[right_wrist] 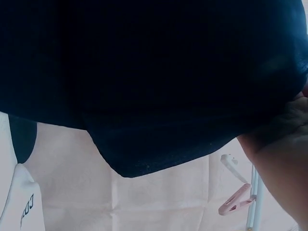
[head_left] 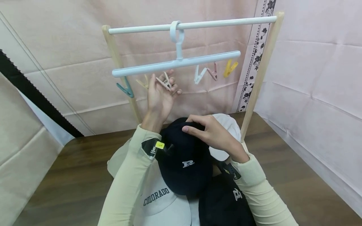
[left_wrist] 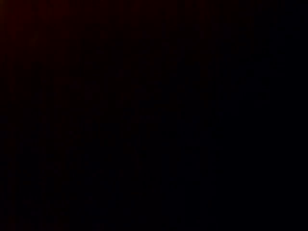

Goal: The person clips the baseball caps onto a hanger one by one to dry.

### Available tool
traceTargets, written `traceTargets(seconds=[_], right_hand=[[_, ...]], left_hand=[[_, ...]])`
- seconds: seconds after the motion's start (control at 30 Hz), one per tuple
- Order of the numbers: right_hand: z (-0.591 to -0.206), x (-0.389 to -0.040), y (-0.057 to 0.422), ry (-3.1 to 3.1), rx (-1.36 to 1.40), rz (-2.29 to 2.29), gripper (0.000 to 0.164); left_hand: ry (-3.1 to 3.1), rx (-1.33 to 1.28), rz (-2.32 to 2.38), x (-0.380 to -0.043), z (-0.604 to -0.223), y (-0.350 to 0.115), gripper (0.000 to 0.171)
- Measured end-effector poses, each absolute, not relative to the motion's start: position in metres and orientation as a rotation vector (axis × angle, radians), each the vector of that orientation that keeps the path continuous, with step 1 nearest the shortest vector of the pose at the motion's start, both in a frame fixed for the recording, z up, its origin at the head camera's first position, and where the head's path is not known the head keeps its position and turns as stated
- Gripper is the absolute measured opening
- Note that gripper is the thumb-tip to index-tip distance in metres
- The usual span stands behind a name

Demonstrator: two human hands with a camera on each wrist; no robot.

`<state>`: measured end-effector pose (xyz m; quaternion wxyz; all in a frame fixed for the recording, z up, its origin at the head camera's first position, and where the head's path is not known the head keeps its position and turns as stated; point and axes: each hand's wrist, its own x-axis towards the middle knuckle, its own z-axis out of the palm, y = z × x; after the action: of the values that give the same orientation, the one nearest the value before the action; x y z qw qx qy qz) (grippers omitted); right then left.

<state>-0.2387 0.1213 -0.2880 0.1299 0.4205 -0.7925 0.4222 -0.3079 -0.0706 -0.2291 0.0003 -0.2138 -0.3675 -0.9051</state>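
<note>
The right grip pinched the dark cap below the blue hanger. The left grip touched a pale clip; whether it held this, we could not tell.

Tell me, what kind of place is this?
Probably a small set-up booth indoors: pale sheets behind and beside a brown wood-look table, with a rack holding a blue hanger.
</note>
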Motion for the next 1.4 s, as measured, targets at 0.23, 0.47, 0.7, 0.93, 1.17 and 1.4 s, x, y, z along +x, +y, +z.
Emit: traceTargets(seconds=[0.23, 0.47, 0.7, 0.93, 1.17, 1.4], right_hand=[[-0.289, -0.243, 0.126, -2.3, 1.226, 1.223, 0.007], [-0.289, -0.246, 0.131, -2.314, 1.19, 1.222, 0.008], [-0.294, -0.25, 0.134, -2.348, 1.162, 1.237, 0.008], [-0.292, -0.25, 0.14, -2.361, 1.141, 1.219, 0.009], [-0.295, -0.252, 0.139, -2.368, 1.106, 1.23, 0.009], [-0.297, -0.255, 0.135, -2.371, 1.066, 1.201, 0.008]], left_hand=[[-1.104, -0.721, -2.862, -0.306, -0.224, -0.069, 0.051], [-1.285, -0.793, -2.686, -0.3, -0.221, -0.071, 0.046], [-1.392, -0.788, -2.495, -0.288, -0.229, -0.074, 0.041], [-1.424, -0.838, -2.413, -0.28, -0.241, -0.069, 0.038], [-1.413, -0.885, -2.29, -0.275, -0.248, -0.081, 0.039], [-1.468, -0.862, -2.259, -0.267, -0.255, -0.09, 0.037]])
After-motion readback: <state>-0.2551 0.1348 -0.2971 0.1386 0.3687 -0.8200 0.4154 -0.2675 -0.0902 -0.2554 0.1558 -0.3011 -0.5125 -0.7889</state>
